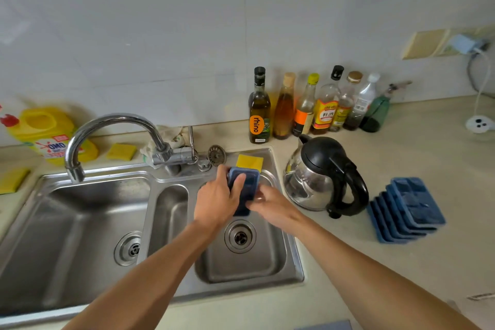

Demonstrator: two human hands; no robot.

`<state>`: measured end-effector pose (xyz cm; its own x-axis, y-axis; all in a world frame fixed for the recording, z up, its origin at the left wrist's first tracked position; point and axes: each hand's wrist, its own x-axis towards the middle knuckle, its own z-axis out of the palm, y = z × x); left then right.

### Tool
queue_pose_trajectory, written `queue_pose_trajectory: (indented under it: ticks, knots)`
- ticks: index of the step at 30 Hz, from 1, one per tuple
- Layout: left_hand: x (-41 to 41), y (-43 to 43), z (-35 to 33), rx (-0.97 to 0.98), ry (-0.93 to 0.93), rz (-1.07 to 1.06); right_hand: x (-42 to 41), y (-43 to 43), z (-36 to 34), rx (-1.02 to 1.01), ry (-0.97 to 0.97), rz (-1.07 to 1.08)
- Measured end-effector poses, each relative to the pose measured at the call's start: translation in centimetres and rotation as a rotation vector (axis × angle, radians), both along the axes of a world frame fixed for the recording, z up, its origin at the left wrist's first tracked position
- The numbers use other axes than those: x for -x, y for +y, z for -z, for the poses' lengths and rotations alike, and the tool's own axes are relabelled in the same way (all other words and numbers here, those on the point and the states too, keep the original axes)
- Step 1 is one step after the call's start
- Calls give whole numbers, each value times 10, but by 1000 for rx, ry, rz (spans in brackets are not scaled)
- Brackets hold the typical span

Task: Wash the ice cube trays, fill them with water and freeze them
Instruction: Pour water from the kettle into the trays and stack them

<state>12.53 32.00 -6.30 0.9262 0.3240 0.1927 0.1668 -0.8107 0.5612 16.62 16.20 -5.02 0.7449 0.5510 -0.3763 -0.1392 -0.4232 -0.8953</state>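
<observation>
Both forearms reach over the right basin of the steel sink point(270, 265). Above its drain point(240, 236), the left hand point(217, 201) and right hand point(270, 203) hold one blue ice cube tray point(249, 185), tilted on end. Left fingers are clamped round its left edge, thumb across the face; right fingers pinch the lower right edge. On the counter to the right is a stack of blue ice cube trays point(407, 209), beside an electric kettle point(321, 177). A yellow sponge point(249, 161) sits on the far rim. Farther left is the faucet point(107, 126); oil and sauce bottles point(316, 107) line the wall.
</observation>
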Motion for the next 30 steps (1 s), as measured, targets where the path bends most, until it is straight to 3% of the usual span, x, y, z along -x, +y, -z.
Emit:
queue_pose_trajectory:
  ticks: [4,7,14,17,24,30]
  knots:
    - [10,-37,-19,-83,-56,9,7,-36,-14,-51,-33,-4]
    - [14,-81,-34,-20,-83,-32,9,-79,-24,-67,-53,6]
    - [-19,-214,-72,613,148,-129,-5,-210,-61,-23,-117,170]
    - [-34,-272,-81,755,246,-96,-18,-266,-70,72,-122,301]
    - [-69,-342,-72,650,295,71,-46,-339,-66,199,-187,416]
    - [-85,-347,-49,415,418,128,-62,-349,-41,286,-194,391]
